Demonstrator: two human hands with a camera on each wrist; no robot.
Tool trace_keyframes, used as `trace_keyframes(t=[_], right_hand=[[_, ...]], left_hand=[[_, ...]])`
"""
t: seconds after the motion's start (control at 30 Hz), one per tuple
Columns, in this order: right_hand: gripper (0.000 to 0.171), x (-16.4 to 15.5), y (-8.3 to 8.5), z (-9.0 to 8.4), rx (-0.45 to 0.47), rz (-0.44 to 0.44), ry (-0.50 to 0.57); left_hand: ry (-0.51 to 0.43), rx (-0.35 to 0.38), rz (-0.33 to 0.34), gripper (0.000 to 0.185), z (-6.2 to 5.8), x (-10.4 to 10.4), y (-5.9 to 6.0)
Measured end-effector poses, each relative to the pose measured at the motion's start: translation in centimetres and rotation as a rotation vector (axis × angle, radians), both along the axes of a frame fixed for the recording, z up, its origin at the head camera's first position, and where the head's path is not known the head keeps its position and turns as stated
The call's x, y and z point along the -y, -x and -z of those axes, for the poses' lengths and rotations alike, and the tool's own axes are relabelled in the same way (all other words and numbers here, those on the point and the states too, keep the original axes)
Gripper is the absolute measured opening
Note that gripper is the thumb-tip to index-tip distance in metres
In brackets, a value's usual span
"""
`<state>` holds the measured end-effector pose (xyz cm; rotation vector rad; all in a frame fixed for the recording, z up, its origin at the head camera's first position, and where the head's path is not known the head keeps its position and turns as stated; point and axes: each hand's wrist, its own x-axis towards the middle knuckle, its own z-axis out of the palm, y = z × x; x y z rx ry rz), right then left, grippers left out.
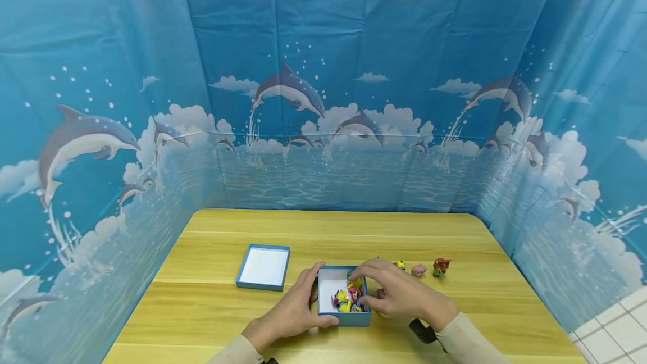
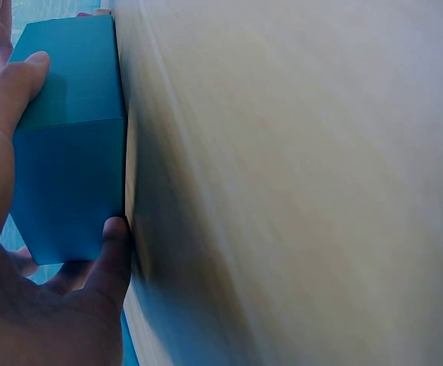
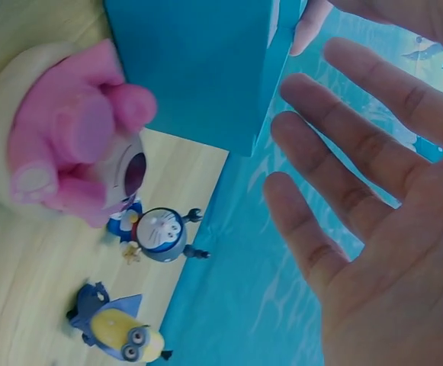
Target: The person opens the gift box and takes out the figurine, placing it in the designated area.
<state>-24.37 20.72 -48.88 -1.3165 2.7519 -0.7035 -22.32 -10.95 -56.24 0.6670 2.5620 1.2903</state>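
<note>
Wooden table (image 1: 227, 240): left hand (image 1: 290, 313) grips blue box (image 1: 343, 318); right hand (image 1: 399, 291) hovers open.

No readable text, labels, brands or numbers showing in any view.
The blue box (image 1: 343, 310), its lid (image 1: 263, 267), the small toy figures (image 1: 418, 269), the wooden table (image 1: 227, 240) and the dolphin backdrop (image 1: 288, 91) are all showing plain surfaces or pictures only, nothing printed that can be read; the wrist views are showing the box walls blank too.
</note>
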Motion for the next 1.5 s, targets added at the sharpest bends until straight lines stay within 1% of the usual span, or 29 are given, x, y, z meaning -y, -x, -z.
trace_keyframes(t=[0.37,0.5,0.73,0.87,0.97,1.13,1.23,1.5], right_hand=[[0.042,1.4,0.7,-0.9,0.069,-0.034,-0.077],[0.04,2.0,1.1,-1.3,0.095,-0.06,-0.098],[0.034,3.0,1.7,-1.1,0.165,-0.083,-0.123],[0.032,3.4,2.0,-0.9,0.156,-0.119,-0.134],[0.032,3.8,2.1,-0.8,0.144,-0.129,-0.152],[0.034,4.4,2.2,-0.9,0.138,-0.112,-0.204],[0.036,4.8,2.2,-1.0,0.118,-0.104,-0.236],[0.032,5.6,2.5,-0.4,0.059,-0.071,-0.282]], left_hand=[[0.009,-0.013,0.006,0.127,0.4,0.2,0.1],[0.015,-0.021,0.009,0.126,0.5,0.2,0.1],[0.028,-0.032,-0.003,0.127,0.8,0.1,0.0],[0.028,-0.039,-0.006,0.127,1.0,0.0,-0.2],[0.019,-0.043,-0.006,0.127,1.0,-0.1,-0.3],[0.016,-0.046,-0.01,0.127,0.9,-0.2,-0.4],[0.021,-0.049,-0.014,0.128,1.0,-0.2,-0.3],[0.028,-0.054,-0.019,0.128,1.4,-0.1,-0.2]])
